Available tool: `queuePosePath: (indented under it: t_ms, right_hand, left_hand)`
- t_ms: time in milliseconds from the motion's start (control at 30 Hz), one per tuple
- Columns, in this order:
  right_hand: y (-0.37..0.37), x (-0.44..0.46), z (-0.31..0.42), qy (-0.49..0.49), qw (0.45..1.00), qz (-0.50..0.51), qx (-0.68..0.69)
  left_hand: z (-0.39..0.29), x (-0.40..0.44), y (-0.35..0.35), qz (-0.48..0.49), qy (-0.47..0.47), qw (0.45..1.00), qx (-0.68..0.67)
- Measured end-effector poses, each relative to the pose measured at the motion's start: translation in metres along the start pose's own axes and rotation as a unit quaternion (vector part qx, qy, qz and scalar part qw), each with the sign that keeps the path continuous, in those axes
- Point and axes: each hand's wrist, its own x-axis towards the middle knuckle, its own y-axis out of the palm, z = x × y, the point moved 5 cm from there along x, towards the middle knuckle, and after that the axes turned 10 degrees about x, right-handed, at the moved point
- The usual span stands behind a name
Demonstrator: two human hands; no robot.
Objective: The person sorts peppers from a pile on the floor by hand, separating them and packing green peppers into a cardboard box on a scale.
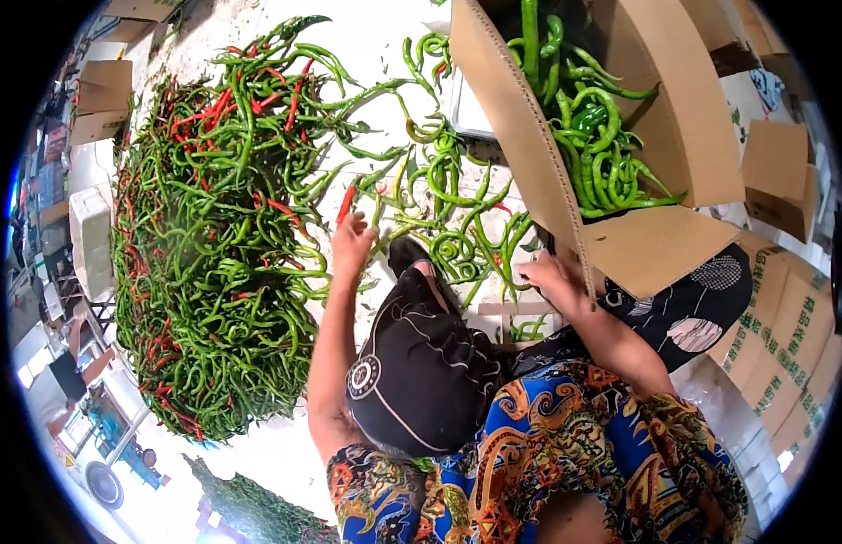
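My left hand [351, 243] is closed around a red chili pepper [347, 203] that points up from the fingers. It is at the right edge of a large heap of green and red chili peppers [231, 236]. My right hand [550, 276] is beside the cardboard box [543, 118], close to its lower flap, with the fingers curled in; what they hold, if anything, is hidden. Loose green chili peppers [453, 249] lie spread on the floor between my hands. Inside the box are more green chili peppers [602, 145], mostly long and curled.
My knee in black cloth [421, 372] is between my arms. A white tray edge [471, 113] shows beside the box. Printed flat cartons [774, 335] lie at the right, and an open small box [779, 177] stands above them. Another pepper heap [258, 508] is at the bottom left.
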Motion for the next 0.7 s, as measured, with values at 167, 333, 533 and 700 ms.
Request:
queuePosePath:
  t_ms: [167, 333, 533, 700]
  right_hand:
    - [0.039, 0.088, -0.064, 0.104, 0.993, -0.020, -0.051]
    - [0.102, 0.072, 0.049, -0.142, 0.983, 0.107, -0.052]
    - [0.079, 0.087, 0.086, -0.142, 0.983, -0.058, -0.105]
    - [0.112, 0.094, 0.167, -0.398, 0.895, -0.055, -0.194]
  left_hand:
    - [0.031, 0.005, 0.046, -0.148, 0.047, 0.972, 0.176]
    - [0.004, 0.011, 0.061, -0.098, 0.098, 0.982, 0.126]
    - [-0.024, 0.017, -0.006, -0.351, 0.148, 0.904, 0.193]
    - [0.025, 0.032, 0.019, -0.226, 0.042, 0.941, 0.250]
